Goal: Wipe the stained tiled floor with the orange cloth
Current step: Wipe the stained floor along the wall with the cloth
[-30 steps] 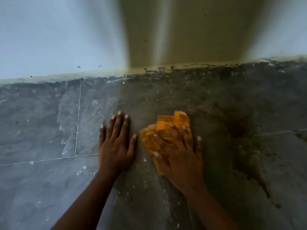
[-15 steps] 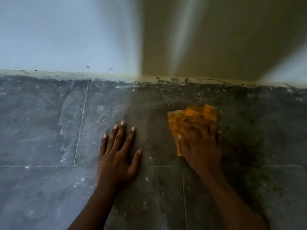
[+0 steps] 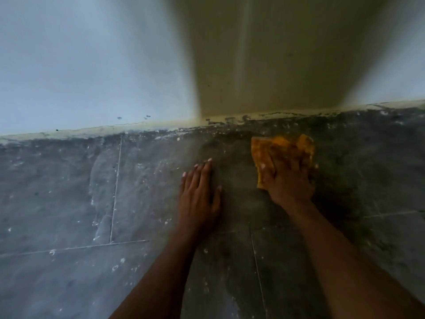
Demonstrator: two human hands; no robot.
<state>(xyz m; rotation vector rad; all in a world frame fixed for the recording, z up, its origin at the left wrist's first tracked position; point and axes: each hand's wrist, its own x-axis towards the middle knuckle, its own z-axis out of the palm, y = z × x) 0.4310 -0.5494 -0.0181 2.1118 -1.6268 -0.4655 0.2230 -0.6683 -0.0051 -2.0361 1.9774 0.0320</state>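
Note:
The orange cloth (image 3: 266,153) lies crumpled on the dark grey tiled floor (image 3: 69,192), close to the foot of the wall. My right hand (image 3: 289,180) presses down on it with fingers spread over the fabric, covering its lower right part. My left hand (image 3: 199,196) rests flat on the tiles to the left of the cloth, fingers together and holding nothing. Dark brownish stains (image 3: 345,180) spread over the floor around and to the right of the cloth. White specks and smears dot the tiles on the left.
A pale wall (image 3: 92,65) rises directly behind the cloth, with a yellowish skirting strip (image 3: 161,126) stained dark along its base. Thin grout lines (image 3: 115,192) cross the floor. The view is blurred by motion.
My right hand has slid the cloth to the right and farther toward the wall. The left hand stays planted on the tiles, its fingers drawn closer together.

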